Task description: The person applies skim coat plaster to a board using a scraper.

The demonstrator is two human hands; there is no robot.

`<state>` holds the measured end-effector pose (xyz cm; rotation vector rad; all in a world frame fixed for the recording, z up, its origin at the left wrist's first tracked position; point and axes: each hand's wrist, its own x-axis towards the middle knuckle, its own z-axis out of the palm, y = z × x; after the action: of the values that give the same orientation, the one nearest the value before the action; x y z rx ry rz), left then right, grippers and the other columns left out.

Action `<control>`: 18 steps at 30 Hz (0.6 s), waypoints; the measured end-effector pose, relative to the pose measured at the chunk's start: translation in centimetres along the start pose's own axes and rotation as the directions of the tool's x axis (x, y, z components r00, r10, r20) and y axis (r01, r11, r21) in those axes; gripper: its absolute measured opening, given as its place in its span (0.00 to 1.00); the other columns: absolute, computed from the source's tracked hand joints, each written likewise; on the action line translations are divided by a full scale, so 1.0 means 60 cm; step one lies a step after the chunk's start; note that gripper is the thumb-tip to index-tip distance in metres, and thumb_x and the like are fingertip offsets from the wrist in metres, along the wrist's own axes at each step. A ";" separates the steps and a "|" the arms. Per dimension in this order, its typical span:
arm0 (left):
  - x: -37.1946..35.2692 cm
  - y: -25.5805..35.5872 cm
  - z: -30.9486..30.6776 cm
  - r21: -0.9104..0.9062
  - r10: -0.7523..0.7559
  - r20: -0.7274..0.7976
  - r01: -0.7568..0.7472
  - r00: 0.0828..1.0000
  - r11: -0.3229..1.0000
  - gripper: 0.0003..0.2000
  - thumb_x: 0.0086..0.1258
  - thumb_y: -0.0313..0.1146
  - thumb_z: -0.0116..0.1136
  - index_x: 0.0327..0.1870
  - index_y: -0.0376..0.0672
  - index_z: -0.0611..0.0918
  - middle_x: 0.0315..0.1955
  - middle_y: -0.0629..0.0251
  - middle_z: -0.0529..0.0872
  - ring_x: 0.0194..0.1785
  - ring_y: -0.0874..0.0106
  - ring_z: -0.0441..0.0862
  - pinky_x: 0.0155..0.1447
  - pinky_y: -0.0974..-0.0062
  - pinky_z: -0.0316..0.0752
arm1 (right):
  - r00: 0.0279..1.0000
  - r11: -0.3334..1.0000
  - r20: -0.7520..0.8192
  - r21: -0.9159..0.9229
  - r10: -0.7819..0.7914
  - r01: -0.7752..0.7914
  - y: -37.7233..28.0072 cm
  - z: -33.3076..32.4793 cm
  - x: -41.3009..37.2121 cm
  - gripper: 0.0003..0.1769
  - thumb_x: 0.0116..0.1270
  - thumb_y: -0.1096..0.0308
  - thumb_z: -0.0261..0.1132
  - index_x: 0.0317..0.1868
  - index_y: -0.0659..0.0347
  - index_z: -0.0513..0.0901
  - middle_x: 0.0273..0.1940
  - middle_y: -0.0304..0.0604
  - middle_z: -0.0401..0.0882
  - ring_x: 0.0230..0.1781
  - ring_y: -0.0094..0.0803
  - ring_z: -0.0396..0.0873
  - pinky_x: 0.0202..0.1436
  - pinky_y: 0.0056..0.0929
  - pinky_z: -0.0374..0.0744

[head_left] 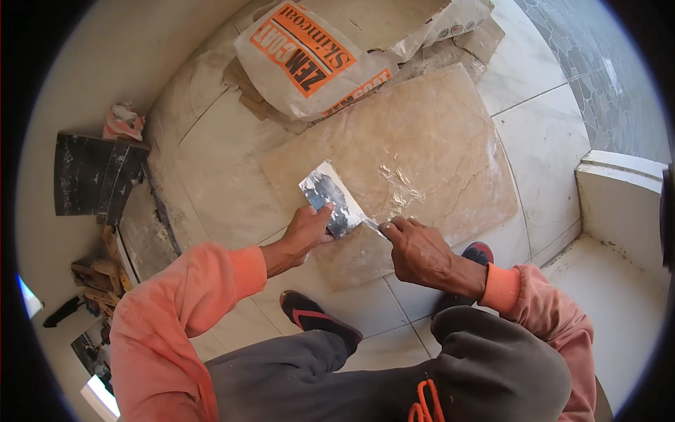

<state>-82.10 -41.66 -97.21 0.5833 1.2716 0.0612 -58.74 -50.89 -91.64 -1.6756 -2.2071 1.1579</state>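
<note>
My left hand (306,228) is closed round a broad scraper (329,197), its thumb on the dark blade, which is smeared with white paste. In my right fist (420,252) is a narrow putty knife (373,225), its handle mostly hidden by the fingers. The knife's tip meets the lower right edge of the broad blade. Both tools are held above a beige stone-look tile (450,151) that lies on the floor. Streaks of white paste (401,184) mark this tile, just beyond my right hand.
An open Skimcoat bag (309,60) rests on cardboard (246,91) at the top. Dark tile pieces (84,174), a crumpled striped bag (124,122) and wood scraps (102,278) stand along the left wall. A white ledge (622,190) juts in at right. My sandalled feet (320,316) are below the tile.
</note>
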 end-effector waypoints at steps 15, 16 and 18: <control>0.052 -0.078 -0.060 0.092 0.171 0.097 -0.180 0.980 0.979 0.18 0.80 0.39 0.48 0.56 0.30 0.75 0.47 0.55 0.85 0.48 0.66 0.87 0.50 0.68 0.84 | 0.934 0.941 0.132 -0.105 0.333 -0.320 -0.159 -0.145 -0.029 0.19 0.58 0.77 0.60 0.51 0.68 0.82 0.31 0.56 0.82 0.32 0.50 0.85 0.35 0.46 0.81; 0.056 -0.090 -0.065 0.061 0.169 0.101 -0.175 0.980 0.983 0.18 0.80 0.39 0.49 0.56 0.30 0.75 0.47 0.55 0.85 0.48 0.66 0.87 0.50 0.69 0.84 | 0.925 0.934 0.139 -0.101 0.353 -0.342 -0.167 -0.125 -0.022 0.18 0.58 0.76 0.61 0.50 0.67 0.82 0.31 0.56 0.82 0.33 0.50 0.85 0.35 0.46 0.81; 0.054 -0.097 -0.059 -0.016 0.181 0.100 -0.180 0.978 0.983 0.18 0.79 0.40 0.50 0.57 0.30 0.74 0.47 0.55 0.85 0.47 0.68 0.86 0.50 0.70 0.83 | 0.910 0.913 0.093 -0.094 0.404 -0.396 -0.164 -0.056 -0.005 0.13 0.60 0.75 0.61 0.45 0.66 0.82 0.33 0.53 0.82 0.36 0.49 0.84 0.36 0.45 0.82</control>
<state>-85.89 -44.15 -103.26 0.6868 1.1175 0.1850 -64.34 -50.38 -82.92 -2.2234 -2.0421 1.2975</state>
